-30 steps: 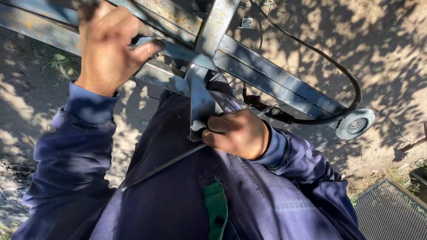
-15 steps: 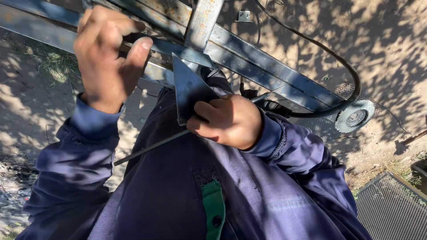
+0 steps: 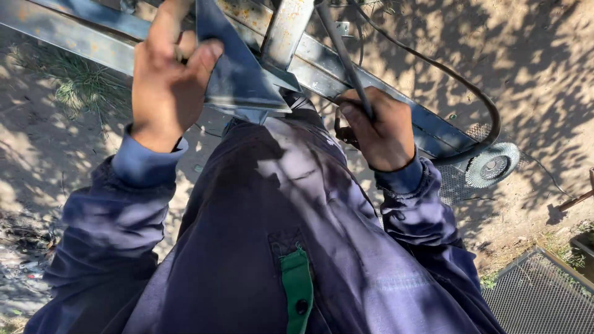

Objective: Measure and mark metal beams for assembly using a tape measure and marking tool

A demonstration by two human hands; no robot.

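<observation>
I look straight down over my dark blue work jacket at a grey steel frame [image 3: 396, 93] of welded bars. My left hand [image 3: 164, 77] pinches a flat triangular steel plate [image 3: 238, 74] and holds it against the frame where an upright bar [image 3: 286, 31] meets the long bars. My right hand [image 3: 380, 127] is closed round a thick black cable [image 3: 470, 99] that loops away to the right. The cable runs toward an angle grinder whose round disc [image 3: 492, 164] lies on the ground beside the frame.
Sandy ground [image 3: 532, 49] with dappled tree shade lies all around. A patch of grass [image 3: 77, 86] grows at the left. A dark wire mesh panel [image 3: 544, 291] sits at the bottom right corner. A thin metal piece [image 3: 575, 201] lies at the right edge.
My left hand let go of the frame bar and took the triangular plate. My right hand released the plate and moved right to grasp the black cable.
</observation>
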